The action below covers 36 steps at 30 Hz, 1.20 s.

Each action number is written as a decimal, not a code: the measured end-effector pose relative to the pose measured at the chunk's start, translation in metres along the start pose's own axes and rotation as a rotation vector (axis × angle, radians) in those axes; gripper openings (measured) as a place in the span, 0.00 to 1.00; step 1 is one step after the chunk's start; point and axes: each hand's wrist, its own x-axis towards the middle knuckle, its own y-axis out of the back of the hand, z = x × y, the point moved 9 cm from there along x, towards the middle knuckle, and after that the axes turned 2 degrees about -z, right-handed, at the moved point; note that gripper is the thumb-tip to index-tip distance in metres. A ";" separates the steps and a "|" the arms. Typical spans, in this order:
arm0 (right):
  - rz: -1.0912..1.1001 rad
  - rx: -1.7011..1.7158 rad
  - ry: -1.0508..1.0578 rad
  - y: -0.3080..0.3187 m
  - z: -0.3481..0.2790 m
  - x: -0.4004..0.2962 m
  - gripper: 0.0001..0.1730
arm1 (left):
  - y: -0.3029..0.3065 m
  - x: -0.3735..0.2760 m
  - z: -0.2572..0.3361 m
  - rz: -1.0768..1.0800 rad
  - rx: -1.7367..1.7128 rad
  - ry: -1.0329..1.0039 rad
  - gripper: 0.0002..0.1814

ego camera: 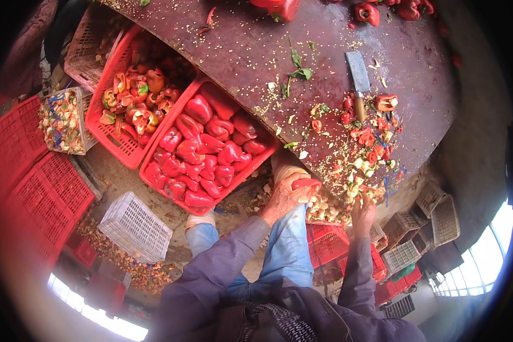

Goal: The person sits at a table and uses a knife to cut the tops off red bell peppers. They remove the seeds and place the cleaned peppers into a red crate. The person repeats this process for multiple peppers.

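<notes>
My left hand (285,196) is closed around a red bell pepper (306,184), held over my knee just below the table edge. My right hand (363,216) reaches to the near edge of the dark red table (256,55), its fingertips at a heap of pepper cores and scraps (361,171). Whether it pinches anything is hidden. A cleaver (358,70) with a wooden handle lies flat on the table beyond the scraps. Left of my legs, a red plastic crate (205,209) is full of whole-looking red peppers (196,145).
Another red crate (113,147) holds cut, mottled peppers. An upturned white crate (134,226) stands on the littered floor. Several red crates (47,201) are stacked at far left, and other crates (404,256) lie at right. More red peppers (367,14) sit at the table's far side.
</notes>
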 end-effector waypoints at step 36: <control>0.068 0.171 0.656 -0.097 -0.243 0.066 0.38 | 0.126 -0.030 -0.035 0.349 -0.251 -0.067 0.28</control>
